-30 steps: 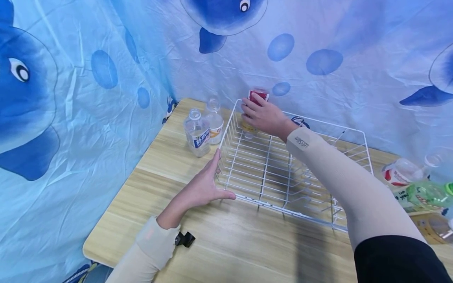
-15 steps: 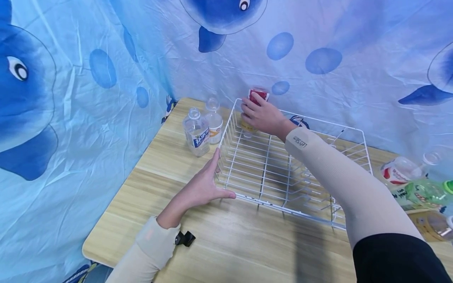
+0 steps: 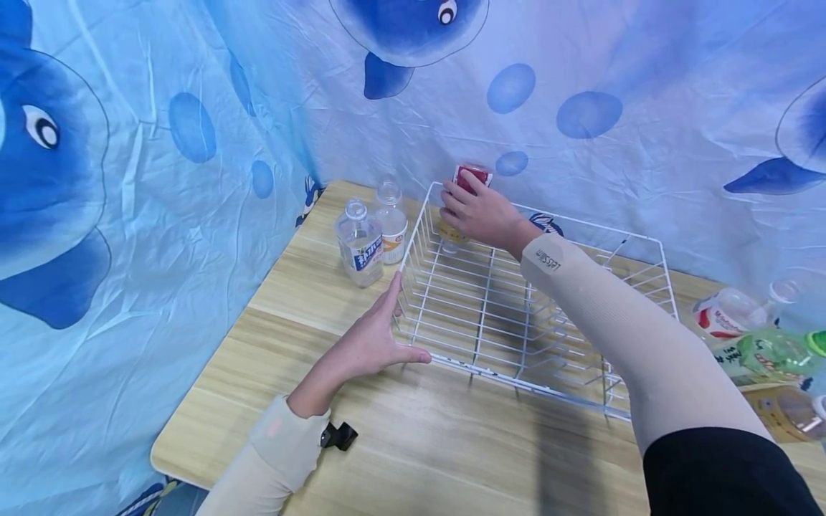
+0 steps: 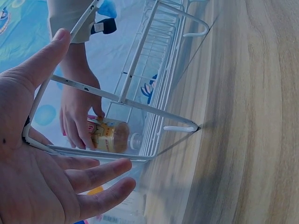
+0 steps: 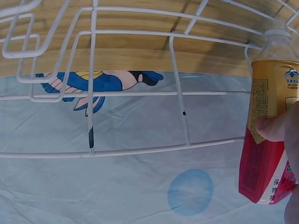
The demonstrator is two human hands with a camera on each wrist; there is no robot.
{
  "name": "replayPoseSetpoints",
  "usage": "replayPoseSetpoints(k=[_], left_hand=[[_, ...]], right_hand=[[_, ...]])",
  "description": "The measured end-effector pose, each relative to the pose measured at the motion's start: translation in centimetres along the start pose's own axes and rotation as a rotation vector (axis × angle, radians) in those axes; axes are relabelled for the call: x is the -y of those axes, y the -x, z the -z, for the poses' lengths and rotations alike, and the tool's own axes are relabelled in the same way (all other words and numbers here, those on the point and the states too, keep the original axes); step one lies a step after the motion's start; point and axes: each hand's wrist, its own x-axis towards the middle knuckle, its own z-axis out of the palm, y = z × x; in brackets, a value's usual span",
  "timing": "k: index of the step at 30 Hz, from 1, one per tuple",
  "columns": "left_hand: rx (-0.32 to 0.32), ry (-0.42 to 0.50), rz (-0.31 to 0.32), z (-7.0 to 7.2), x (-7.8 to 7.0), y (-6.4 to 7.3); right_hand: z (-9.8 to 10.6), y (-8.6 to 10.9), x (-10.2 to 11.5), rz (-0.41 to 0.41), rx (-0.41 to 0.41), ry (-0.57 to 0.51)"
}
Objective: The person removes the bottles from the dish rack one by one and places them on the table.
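Note:
A white wire dish rack (image 3: pixel 497 377) stands on the wooden table. My right hand (image 3: pixel 484 211) grips a plastic bottle (image 3: pixel 474 173) with a red and yellow label at the rack's far left corner. The bottle is upside down, neck toward the rack floor; in the right wrist view my thumb presses on its label (image 5: pixel 261 158). At the near left corner, my left hand (image 3: pixel 364 340) spreads against the rack, thumb along the front rim and fingers at the left side. In the left wrist view its fingers (image 4: pixel 100 175) are nearly straight, with the rack wire between them and the thumb.
Two clear bottles, one with a blue label (image 3: pixel 366 254) and one with an orange and white label (image 3: pixel 393 240), stand upright left of the rack. Several bottles, including a green one (image 3: pixel 774 355), lie at the right. A blue curtain (image 3: pixel 413 129) hangs close behind the table.

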Motion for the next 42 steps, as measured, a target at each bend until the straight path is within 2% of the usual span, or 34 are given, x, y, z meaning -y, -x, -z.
replayPoseSetpoints(k=[12, 21, 28, 37, 42], left_hand=[[0.003, -0.014, 0.009, 0.0, -0.2, 0.0], [0.013, -0.012, 0.009, 0.3, 0.4, -0.6], [0.013, -0.007, -0.007, 0.5, 1.0, -0.9], [0.002, -0.014, -0.015, 0.6, 1.1, -0.9], [0.002, -0.027, -0.016, 0.6, 1.0, -0.9]], right_hand=[[0.2, 0.3, -0.1, -0.005, -0.02, -0.013], [0.1, 0.3, -0.4, -0.022, -0.014, -0.027], [-0.1, 0.3, -0.9, -0.033, -0.042, -0.023], [0.2, 1.0, -1.2, -0.043, -0.106, -0.027], [0.6, 1.4, -1.5, -0.046, -0.109, -0.033]])
